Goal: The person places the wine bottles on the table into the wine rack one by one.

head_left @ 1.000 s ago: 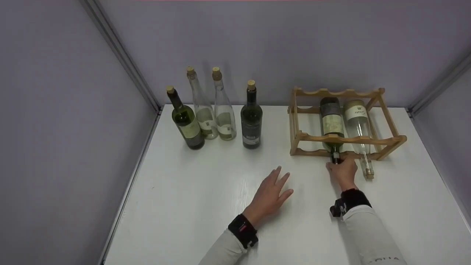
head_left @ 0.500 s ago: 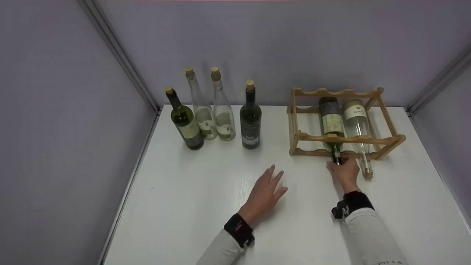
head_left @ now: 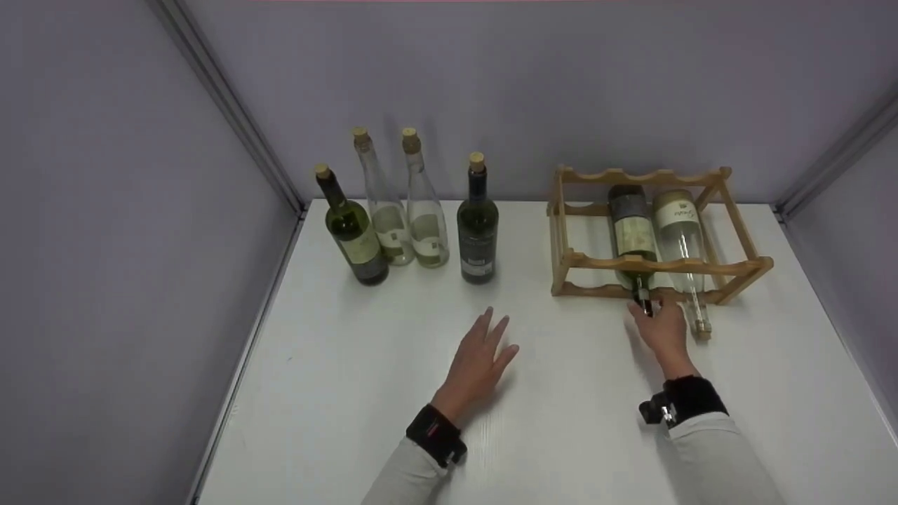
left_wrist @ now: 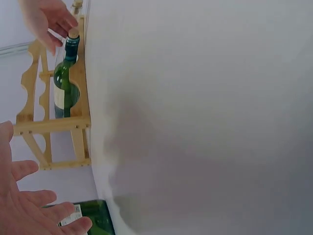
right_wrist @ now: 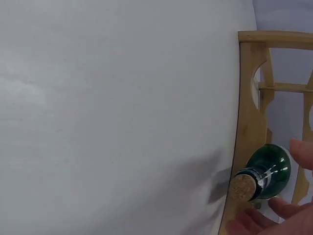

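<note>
In the rack [head_left: 666,266], at the right far side of the table [head_left: 337,393], a green bottle [head_left: 635,235] is being supported on the lower rails. Its base is being pointed to the far side, and its neck, stopped with a cork [right_wrist: 242,188], is being carried out past the near rail. The right hand [head_left: 663,330] is being held around this neck in a released state, with thumb and fingers being spread apart on either side; whether a fingertip is touching the glass cannot be told. Just to the right, a clear bottle [head_left: 680,242] is being supported in the same lower tier, its corked neck being pointed near as well.

The left hand [head_left: 473,361] is being held over the table, left of the right hand, also released, its fingers being kept extended and parted. The dark bottle [head_left: 478,242] is being seen upright on its far side, well apart from it.

Farther left, two clear corked bottles [head_left: 428,231] are being stood side by side, and an olive bottle [head_left: 356,238] is being stood at their left, somewhat nearer. Black wristbands [head_left: 691,398] and pale sleeves [head_left: 722,456] are being worn on both arms. The table is being bordered by grey walls [head_left: 533,91].
</note>
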The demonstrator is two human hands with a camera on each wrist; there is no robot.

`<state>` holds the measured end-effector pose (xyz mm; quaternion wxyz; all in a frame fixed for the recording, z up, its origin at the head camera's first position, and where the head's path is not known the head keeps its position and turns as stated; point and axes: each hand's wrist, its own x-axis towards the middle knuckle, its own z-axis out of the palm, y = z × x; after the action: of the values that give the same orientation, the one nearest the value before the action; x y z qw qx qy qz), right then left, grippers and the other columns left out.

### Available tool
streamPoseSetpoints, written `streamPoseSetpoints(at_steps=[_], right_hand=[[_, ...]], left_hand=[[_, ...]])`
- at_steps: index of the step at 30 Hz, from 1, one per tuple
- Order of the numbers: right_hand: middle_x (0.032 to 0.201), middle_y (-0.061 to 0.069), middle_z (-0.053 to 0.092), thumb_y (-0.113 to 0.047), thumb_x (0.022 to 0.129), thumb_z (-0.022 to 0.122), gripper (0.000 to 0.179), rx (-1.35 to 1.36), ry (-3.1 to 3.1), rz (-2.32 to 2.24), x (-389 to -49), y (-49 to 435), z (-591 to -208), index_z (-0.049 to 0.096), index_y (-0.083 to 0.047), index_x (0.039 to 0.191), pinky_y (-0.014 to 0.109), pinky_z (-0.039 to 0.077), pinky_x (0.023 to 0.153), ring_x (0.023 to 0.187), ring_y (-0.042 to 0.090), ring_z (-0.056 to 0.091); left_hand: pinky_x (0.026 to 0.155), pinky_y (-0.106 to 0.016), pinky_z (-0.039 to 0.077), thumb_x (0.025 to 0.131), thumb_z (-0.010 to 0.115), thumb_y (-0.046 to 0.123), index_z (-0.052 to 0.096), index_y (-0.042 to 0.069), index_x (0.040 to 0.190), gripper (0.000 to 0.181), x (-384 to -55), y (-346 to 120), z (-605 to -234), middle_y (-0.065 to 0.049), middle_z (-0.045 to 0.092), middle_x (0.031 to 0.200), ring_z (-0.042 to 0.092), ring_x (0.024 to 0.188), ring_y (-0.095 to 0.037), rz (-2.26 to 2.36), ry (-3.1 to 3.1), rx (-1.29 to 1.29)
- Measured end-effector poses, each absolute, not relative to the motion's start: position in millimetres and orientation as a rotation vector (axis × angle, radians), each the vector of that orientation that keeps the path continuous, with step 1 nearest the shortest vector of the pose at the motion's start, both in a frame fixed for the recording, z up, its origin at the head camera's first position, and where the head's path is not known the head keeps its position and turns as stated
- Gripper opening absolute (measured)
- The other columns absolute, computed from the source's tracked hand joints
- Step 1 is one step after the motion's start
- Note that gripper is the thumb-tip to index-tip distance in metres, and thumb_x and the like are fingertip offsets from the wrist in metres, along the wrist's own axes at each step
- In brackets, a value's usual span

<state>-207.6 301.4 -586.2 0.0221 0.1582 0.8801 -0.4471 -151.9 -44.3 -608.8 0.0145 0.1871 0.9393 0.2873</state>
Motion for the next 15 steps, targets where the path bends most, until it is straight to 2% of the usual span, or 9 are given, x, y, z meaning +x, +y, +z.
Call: streamPoseSetpoints(at_steps=[3,7,12,15], right_hand=[[0.148,0.041,0.021,-0.042,0.100,0.052,0.085,0.381,2.696,-1.333,-202.1,299.5,-579.1,0.012,0.015,0.150,0.059,0.027,0.109,0.136,0.053,0.024],[0.148,0.042,0.021,-0.046,0.100,0.050,0.088,0.237,2.684,-1.247,-195.8,293.8,-571.4,0.009,0.013,0.151,0.061,0.025,0.109,0.137,0.054,0.022],[0.152,0.041,0.006,-0.055,0.099,0.046,0.097,0.162,2.628,-1.155,-188.3,282.0,-562.9,0.000,0.014,0.150,0.061,0.014,0.112,0.140,0.054,0.007],[0.154,0.039,0.002,-0.060,0.098,0.043,0.099,0.139,2.593,-1.145,-183.5,273.1,-559.1,0.000,0.013,0.151,0.061,0.010,0.113,0.142,0.053,0.002]], left_hand=[[0.116,-0.046,0.021,0.104,0.027,0.055,0.029,0.016,0.156,0.065,-153.8,-51.8,-610.1,-0.011,0.014,0.163,0.016,0.148,-0.028,0.886,2.937,0.563],[0.115,-0.046,0.022,0.104,0.027,0.055,0.029,0.015,0.156,0.065,-155.8,-61.1,-612.6,-0.011,0.015,0.162,0.017,0.147,-0.029,0.902,2.949,0.537],[0.115,-0.048,0.022,0.104,0.029,0.057,0.029,0.014,0.156,0.068,-159.5,-70.4,-614.0,-0.012,0.016,0.162,0.018,0.147,-0.030,1.010,2.915,0.482],[0.115,-0.048,0.022,0.103,0.031,0.057,0.028,0.013,0.156,0.069,-163.7,-74.6,-613.9,-0.013,0.016,0.162,0.019,0.146,-0.030,1.102,2.877,0.433]])
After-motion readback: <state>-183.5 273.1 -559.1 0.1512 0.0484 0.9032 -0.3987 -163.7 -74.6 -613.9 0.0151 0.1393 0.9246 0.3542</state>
